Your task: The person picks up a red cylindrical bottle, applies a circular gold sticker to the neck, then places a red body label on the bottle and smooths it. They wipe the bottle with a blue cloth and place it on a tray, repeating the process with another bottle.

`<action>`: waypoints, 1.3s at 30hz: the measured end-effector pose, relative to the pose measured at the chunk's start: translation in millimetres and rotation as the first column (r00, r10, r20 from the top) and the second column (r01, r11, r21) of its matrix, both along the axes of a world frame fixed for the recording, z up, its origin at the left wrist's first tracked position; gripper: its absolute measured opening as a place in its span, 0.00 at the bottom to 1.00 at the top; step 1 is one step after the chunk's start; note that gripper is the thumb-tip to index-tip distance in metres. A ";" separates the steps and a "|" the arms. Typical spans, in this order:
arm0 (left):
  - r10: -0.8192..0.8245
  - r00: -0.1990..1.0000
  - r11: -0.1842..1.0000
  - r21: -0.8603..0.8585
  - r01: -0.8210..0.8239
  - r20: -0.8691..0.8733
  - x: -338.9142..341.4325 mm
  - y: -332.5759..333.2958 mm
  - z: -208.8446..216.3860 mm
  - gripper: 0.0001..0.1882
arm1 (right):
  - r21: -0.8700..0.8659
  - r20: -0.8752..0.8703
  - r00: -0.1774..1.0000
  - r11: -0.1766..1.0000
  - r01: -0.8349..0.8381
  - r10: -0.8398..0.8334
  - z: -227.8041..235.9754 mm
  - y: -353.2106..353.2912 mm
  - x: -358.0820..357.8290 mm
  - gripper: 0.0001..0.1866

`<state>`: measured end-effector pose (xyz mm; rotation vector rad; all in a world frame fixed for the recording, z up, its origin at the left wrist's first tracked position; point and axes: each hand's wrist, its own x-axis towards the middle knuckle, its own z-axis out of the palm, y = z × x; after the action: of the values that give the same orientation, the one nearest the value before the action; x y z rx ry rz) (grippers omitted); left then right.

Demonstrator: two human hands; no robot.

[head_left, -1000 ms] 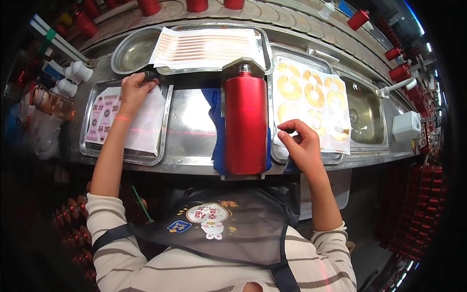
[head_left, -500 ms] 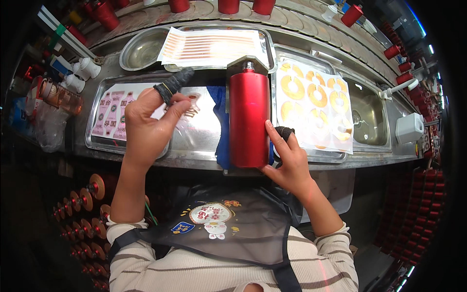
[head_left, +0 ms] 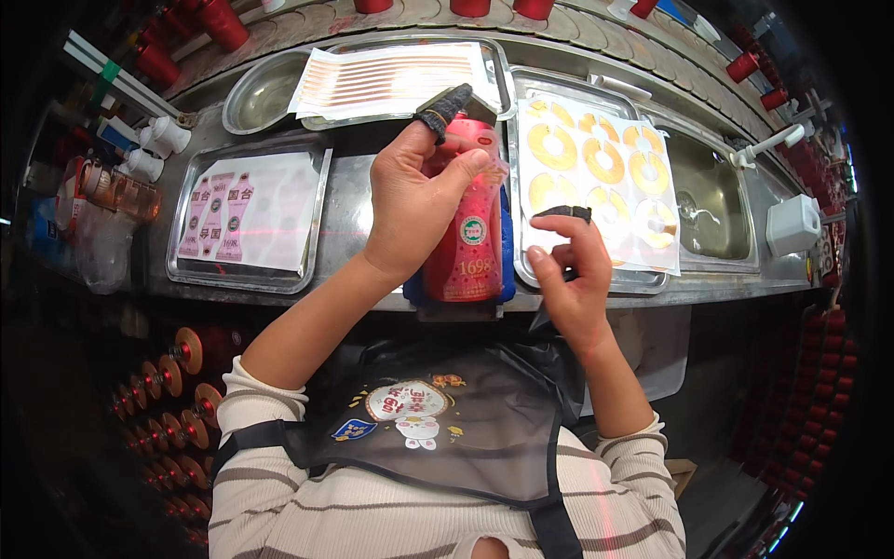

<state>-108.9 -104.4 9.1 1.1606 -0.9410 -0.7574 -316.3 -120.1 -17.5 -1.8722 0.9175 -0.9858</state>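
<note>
A red metallic bottle lies on a blue cloth at the bench's front edge, its neck pointing away from me. Over its upper face spreads a thin clear decal with a green round emblem and printed lettering. My left hand pinches the decal's far end between thumb and forefinger, above the bottle's shoulder. Just right of the bottle, my right hand is off it, index finger bent out and thumb apart, holding nothing. Black covers wrap both index fingers.
At left, a metal tray holds a sheet of pink decals. A sheet of gold rings lies right of the bottle, beside a sink. A striped sheet and steel bowl sit behind. Red bottles line the back conveyor.
My left hand has carried the decal rightward from beside the bottle to over it. My right hand has let go of the bottle's side and shifted slightly right. The decal now covers the bottle's face.
</note>
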 end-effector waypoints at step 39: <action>-0.235 0.636 0.971 0.202 0.126 0.735 4.5 70.2 -37.6 0.43 | 0.020 -0.606 0.781 0.985 -0.173 0.149 44.8 -23.5 43.6 0.38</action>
<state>-104.5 -34.1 -28.5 1.5605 -1.7590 -0.4737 -272.7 -143.6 27.3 -2.3073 1.0751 -0.2767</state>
